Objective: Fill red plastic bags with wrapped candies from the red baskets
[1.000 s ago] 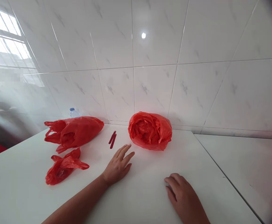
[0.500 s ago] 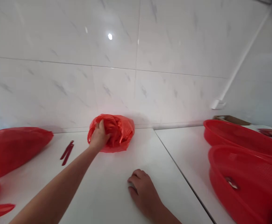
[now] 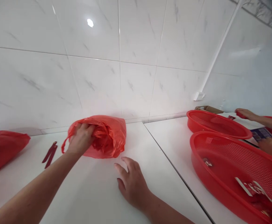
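Note:
A crumpled red plastic bag (image 3: 113,132) lies on the white table against the tiled wall, its mouth facing me. My left hand (image 3: 82,138) is at the left side of that mouth, fingers bent and closed on the plastic; the fingertips are hidden inside. Nothing else in its grip can be made out. Just in front of the bag, my right hand (image 3: 132,182) hovers low over the tabletop, open, thumb and fingers apart and holding nothing. Two dark red strips (image 3: 50,155) lie to the left of the bag.
Another red bag (image 3: 3,147) lies at the far left. On the right stand two red plastic baskets (image 3: 195,149), the nearer holding a few small items (image 3: 255,188). Beyond them are a co-worker's hands (image 3: 246,113) and a cardboard box (image 3: 209,109). A seam (image 3: 170,161) crosses between the tables.
My view has turned to the right, bringing a co-worker's hands into sight. My left hand's fingers have bent into the bag's mouth. My right hand has spread its fingers and moved closer to the bag.

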`<state>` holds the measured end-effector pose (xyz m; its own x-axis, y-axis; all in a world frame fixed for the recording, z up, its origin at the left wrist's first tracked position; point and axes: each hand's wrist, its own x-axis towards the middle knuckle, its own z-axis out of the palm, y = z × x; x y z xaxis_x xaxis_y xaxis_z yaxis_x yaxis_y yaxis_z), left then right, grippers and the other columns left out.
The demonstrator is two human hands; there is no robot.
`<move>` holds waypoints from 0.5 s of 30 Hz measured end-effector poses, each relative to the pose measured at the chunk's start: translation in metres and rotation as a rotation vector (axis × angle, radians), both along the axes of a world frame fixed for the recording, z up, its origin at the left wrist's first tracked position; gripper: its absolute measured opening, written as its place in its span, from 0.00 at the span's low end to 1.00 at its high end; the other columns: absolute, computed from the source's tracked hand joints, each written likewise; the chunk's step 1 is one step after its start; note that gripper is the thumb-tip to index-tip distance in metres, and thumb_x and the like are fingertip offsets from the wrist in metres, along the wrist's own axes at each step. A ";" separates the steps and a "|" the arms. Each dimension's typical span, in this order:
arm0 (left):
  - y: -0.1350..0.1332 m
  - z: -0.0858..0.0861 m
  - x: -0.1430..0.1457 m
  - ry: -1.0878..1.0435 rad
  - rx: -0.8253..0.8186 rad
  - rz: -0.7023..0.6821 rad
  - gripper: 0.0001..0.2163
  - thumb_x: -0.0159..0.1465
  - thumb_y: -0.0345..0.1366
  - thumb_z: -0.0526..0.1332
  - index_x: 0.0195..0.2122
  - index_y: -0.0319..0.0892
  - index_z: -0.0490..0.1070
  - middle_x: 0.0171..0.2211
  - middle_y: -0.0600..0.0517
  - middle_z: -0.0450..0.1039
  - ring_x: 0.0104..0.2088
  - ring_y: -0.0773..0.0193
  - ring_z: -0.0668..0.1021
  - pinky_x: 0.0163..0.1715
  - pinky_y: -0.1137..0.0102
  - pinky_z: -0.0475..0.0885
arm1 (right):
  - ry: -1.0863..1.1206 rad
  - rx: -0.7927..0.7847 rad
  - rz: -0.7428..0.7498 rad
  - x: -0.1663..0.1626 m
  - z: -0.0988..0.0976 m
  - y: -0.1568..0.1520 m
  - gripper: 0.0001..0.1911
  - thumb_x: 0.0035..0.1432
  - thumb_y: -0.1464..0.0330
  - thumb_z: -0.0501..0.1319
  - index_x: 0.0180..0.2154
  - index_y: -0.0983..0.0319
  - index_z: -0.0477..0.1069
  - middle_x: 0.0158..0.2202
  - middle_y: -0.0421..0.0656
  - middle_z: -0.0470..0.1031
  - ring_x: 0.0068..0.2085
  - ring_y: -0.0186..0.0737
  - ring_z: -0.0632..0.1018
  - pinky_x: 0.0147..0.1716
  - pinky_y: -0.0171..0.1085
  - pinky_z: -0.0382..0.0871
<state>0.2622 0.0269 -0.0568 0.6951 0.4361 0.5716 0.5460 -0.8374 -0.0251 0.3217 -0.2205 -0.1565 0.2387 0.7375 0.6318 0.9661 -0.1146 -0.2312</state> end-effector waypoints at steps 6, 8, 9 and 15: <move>-0.018 -0.001 -0.015 0.105 -0.138 -0.349 0.16 0.54 0.22 0.52 0.40 0.42 0.72 0.52 0.45 0.69 0.47 0.54 0.74 0.37 0.65 0.74 | -0.156 0.186 -0.146 0.008 0.006 0.039 0.32 0.57 0.67 0.58 0.62 0.52 0.54 0.67 0.51 0.41 0.65 0.65 0.49 0.56 0.63 0.51; -0.028 0.006 -0.024 0.086 -0.256 -0.445 0.15 0.53 0.22 0.52 0.36 0.43 0.72 0.48 0.48 0.73 0.46 0.55 0.75 0.38 0.67 0.73 | -0.119 0.146 -0.220 0.018 0.006 0.053 0.33 0.59 0.64 0.56 0.64 0.55 0.51 0.67 0.52 0.44 0.65 0.64 0.48 0.57 0.63 0.50; -0.034 0.011 -0.030 0.077 -0.351 -0.481 0.13 0.53 0.23 0.53 0.34 0.44 0.73 0.45 0.50 0.75 0.44 0.57 0.76 0.35 0.69 0.73 | -0.100 0.131 -0.260 0.024 0.006 0.058 0.32 0.59 0.64 0.55 0.64 0.57 0.51 0.67 0.52 0.45 0.65 0.64 0.48 0.57 0.63 0.50; -0.055 0.034 -0.057 -0.319 -0.998 -0.560 0.05 0.54 0.33 0.61 0.33 0.42 0.71 0.30 0.53 0.76 0.30 0.62 0.78 0.27 0.71 0.74 | -0.007 0.019 -0.326 0.046 -0.003 0.071 0.32 0.57 0.70 0.56 0.63 0.57 0.53 0.67 0.49 0.48 0.65 0.63 0.50 0.55 0.61 0.54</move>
<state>0.2054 -0.0279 -0.0233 0.8185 0.4677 0.3336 -0.0391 -0.5340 0.8446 0.3676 -0.1499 -0.1595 0.4557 0.6114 0.6469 0.8810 -0.4136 -0.2298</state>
